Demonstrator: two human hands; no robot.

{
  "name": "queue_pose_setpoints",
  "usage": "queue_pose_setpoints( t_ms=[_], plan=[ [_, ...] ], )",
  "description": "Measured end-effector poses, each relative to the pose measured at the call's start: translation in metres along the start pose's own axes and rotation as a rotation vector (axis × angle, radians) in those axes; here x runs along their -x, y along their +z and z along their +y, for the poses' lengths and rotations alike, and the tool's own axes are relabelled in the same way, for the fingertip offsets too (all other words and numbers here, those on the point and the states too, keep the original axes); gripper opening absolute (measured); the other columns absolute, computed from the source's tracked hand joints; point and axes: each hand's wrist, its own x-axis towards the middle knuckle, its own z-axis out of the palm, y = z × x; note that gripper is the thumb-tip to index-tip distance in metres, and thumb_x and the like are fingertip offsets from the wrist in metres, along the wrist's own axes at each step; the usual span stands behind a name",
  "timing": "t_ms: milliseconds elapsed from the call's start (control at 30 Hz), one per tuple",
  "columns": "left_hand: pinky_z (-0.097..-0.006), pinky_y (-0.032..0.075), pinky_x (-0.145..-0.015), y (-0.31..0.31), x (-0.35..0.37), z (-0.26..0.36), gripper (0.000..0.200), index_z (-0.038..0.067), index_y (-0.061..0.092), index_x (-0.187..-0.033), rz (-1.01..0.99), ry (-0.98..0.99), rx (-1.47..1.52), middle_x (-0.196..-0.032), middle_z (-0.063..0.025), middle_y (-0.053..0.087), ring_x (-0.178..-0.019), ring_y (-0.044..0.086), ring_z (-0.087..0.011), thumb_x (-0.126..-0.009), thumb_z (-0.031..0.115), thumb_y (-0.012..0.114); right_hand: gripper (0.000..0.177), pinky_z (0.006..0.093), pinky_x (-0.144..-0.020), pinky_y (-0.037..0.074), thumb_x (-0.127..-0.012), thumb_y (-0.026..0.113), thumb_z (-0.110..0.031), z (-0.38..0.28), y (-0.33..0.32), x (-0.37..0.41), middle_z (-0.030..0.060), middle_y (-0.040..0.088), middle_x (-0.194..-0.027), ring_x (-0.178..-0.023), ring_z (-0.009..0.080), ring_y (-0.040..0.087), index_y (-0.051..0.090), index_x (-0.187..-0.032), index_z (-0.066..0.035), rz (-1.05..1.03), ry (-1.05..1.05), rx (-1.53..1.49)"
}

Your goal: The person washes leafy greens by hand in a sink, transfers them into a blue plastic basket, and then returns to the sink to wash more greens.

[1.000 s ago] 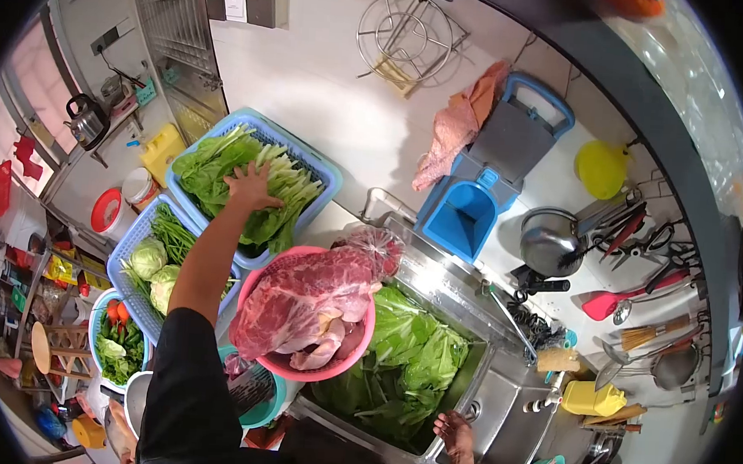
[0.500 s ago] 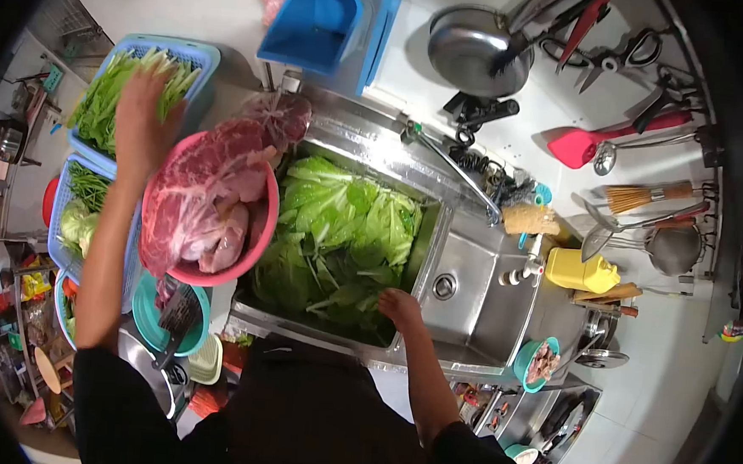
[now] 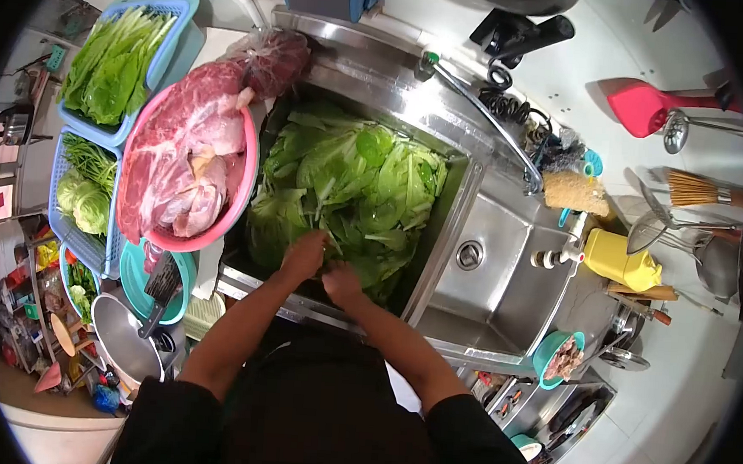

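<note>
Since half a second earlier, the left hand [image 3: 305,253] had come off the blue basket [image 3: 174,17] at the far left corner of the counter and dropped into the sink basin [image 3: 451,210], joining the right hand [image 3: 341,281], which had stayed at the basin's near edge. Both hands sat close together, almost touching, at the near edge of the basin, on top of the leafy greens [image 3: 354,176] that filled it from its near edge to its far one. Fingers of both hands were bent down into the leaves (whether they actually closed on a leaf could not be told from this view). A pink basin [image 3: 246,166] heaped with raw meat [image 3: 180,156] stood just beside the sink's left edge, partly overhanging it. Right of the greens, past the dividing wall, the second basin [image 3: 504,283] showed its bare drain, and a faucet [image 3: 489,120] reached across the far edge of the sink. A yellow bottle [image 3: 620,264] stood on the counter near the sink's right edge, well apart from the hands.
</note>
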Motion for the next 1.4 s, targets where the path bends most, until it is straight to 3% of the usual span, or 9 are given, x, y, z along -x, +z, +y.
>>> queue_pose_setpoints(
  t_ms=[100,267,467,667,700,833,933,1200,1400],
  plan=[
    [-0.0454,0.045,-0.093,0.016,-0.016,-0.016,0.031,0.009,0.058,-0.114,0.075,0.106,-0.146,-0.114,-0.0151,0.061,-0.110,0.056,-0.0375,-0.084,0.005,0.059,0.020,0.0422,-0.077,0.050,-0.084,0.056,-0.010,0.012,-0.029,0.027,0.0143,0.061,-0.088,-0.085,0.0309,0.061,0.067,-0.100,-0.004,0.139,0.007,-0.378],
    [-0.0464,0.035,-0.107,0.027,-0.015,-0.027,0.045,0.010,0.056,-0.121,0.020,0.640,-0.546,-0.123,-0.0080,0.058,-0.124,0.048,-0.0309,-0.078,0.004,0.065,0.021,0.0330,-0.070,0.049,-0.093,0.056,-0.013,0.051,-0.080,0.059,0.0071,0.061,-0.077,-0.074,0.0165,0.062,0.066,-0.109,-0.004,0.479,0.527,-1.317],
    [-0.0465,0.043,-0.101,0.005,-0.035,-0.045,0.050,0.013,0.057,-0.128,-0.237,0.180,-0.624,-0.124,-0.0109,0.062,-0.119,0.055,-0.0308,-0.079,0.016,0.068,0.024,0.0333,-0.066,0.050,-0.089,0.062,-0.022,0.071,-0.122,0.058,0.0077,0.064,-0.074,-0.071,0.0139,0.063,0.069,-0.097,-0.001,0.165,0.841,-0.994],
    [-0.0488,0.048,-0.090,-0.039,-0.030,-0.046,0.042,0.019,0.057,-0.127,-0.034,-0.148,-0.178,-0.113,-0.0175,0.066,-0.105,0.062,-0.0379,-0.086,0.024,0.062,0.029,0.0452,-0.065,0.053,-0.088,0.063,-0.029,0.072,-0.047,0.039,0.0169,0.070,-0.084,-0.077,0.0353,0.068,0.069,-0.092,-0.001,0.061,0.825,-0.527],
    [-0.0487,0.048,-0.090,-0.042,-0.027,-0.047,0.041,0.019,0.057,-0.127,0.026,-0.186,-0.178,-0.114,-0.0169,0.066,-0.106,0.062,-0.0377,-0.087,0.026,0.061,0.033,0.0492,-0.070,0.055,-0.089,0.063,-0.027,0.069,-0.048,0.033,0.0266,0.067,-0.096,-0.083,0.0411,0.067,0.064,-0.107,0.001,0.047,0.835,-0.530],
    [-0.0496,0.051,-0.084,-0.035,-0.002,-0.049,0.045,0.021,0.055,-0.129,0.168,-0.203,-0.260,-0.105,-0.0166,0.069,-0.095,0.067,-0.0378,-0.085,0.027,0.065,0.038,0.0519,-0.079,0.052,-0.089,0.062,-0.035,0.051,-0.063,0.013,0.0232,0.067,-0.101,-0.093,0.0422,0.065,0.065,-0.105,0.000,-0.043,0.986,-0.526],
    [-0.0485,0.051,-0.086,-0.051,0.013,-0.034,0.041,0.020,0.058,-0.126,-0.134,-0.320,-0.434,-0.107,-0.0178,0.069,-0.097,0.067,-0.0370,-0.086,0.024,0.062,0.040,0.0501,-0.080,0.053,-0.087,0.065,-0.033,0.049,-0.051,0.003,0.0234,0.067,-0.105,-0.095,0.0409,0.066,0.063,-0.111,0.000,-0.152,1.025,-0.564],
    [-0.0489,0.051,-0.085,-0.019,0.009,0.001,0.042,0.012,0.062,-0.120,0.042,0.099,-0.103,-0.105,-0.0155,0.069,-0.096,0.066,-0.0362,-0.079,0.005,0.061,0.043,0.0385,-0.082,0.049,-0.076,0.063,-0.008,0.059,-0.082,0.048,0.0140,0.067,-0.104,-0.095,0.0290,0.065,0.060,-0.119,-0.002,0.109,0.781,-1.104],
    [-0.0484,0.050,-0.087,0.069,-0.031,-0.034,0.042,0.005,0.057,-0.120,0.071,0.379,-0.491,-0.092,-0.0142,0.068,-0.089,0.065,-0.0370,-0.079,0.006,0.065,0.035,0.0370,-0.084,0.049,-0.079,0.066,-0.018,0.061,-0.070,0.062,0.0146,0.069,-0.096,-0.093,0.0297,0.066,0.064,-0.109,0.000,0.205,0.830,-1.095]
  ],
)
